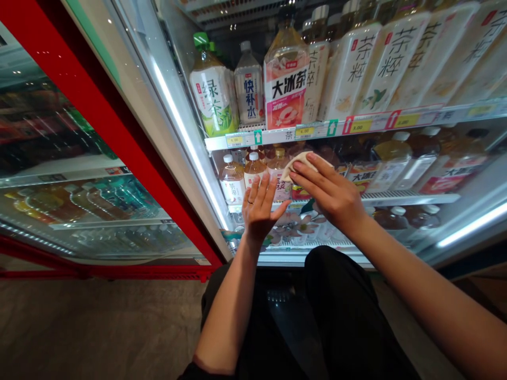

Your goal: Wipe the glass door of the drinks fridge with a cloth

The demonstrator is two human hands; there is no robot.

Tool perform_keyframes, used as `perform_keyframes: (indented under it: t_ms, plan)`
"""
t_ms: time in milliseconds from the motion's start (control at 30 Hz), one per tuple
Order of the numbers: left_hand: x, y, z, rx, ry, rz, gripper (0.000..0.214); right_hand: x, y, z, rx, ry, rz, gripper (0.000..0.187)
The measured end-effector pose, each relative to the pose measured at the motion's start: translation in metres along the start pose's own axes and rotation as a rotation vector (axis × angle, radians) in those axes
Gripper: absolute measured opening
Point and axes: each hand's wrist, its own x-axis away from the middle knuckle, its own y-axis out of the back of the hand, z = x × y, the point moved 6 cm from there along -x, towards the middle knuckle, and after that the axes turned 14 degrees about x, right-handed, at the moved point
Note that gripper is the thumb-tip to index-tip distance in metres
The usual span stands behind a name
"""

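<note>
My left hand [260, 207] lies flat and open against the glass door [443, 174] of a drinks fridge, fingers stretched upward, a ring on one finger. My right hand [328, 191] presses a folded pale cloth [298, 161] onto the same glass, just right of and above the left hand, fingers extended flat over the cloth. Behind the glass at hand level stand small bottles with white caps [233, 182]. My knees in black trousers [340, 311] are below, close to the fridge.
The upper shelf holds big tea bottles, among them a green-capped one [212, 89] and a pink-labelled one [285, 79], over a strip of price tags [356, 126]. A red-framed door [99, 116] of another fridge stands at left. Grey floor [99, 327] lies at lower left.
</note>
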Motion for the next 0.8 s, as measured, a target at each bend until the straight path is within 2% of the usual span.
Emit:
perform_keyframes:
  t_ms: [100,267,367,500,667,800]
  plan:
    - [0.002,-0.002,-0.001,0.005,-0.001,0.003,0.084,0.008,0.006,-0.003,0.025,0.052,-0.008,0.074]
    - [-0.002,0.000,-0.006,0.047,-0.045,-0.013,0.087,0.009,0.008,-0.017,0.033,-0.076,-0.052,0.068]
    - [-0.005,0.003,-0.010,0.030,-0.072,-0.069,0.089,0.004,0.008,-0.008,0.054,0.000,-0.082,0.071]
    - [-0.004,0.001,-0.010,0.008,-0.056,-0.057,0.085,0.010,0.012,-0.003,0.057,0.109,-0.046,0.075]
    - [-0.003,-0.001,-0.010,0.004,-0.055,-0.028,0.085,0.021,0.016,-0.023,0.014,0.012,-0.020,0.067]
    - [-0.008,0.003,-0.016,-0.028,-0.101,-0.072,0.086,0.010,0.015,-0.018,0.012,-0.003,-0.076,0.070]
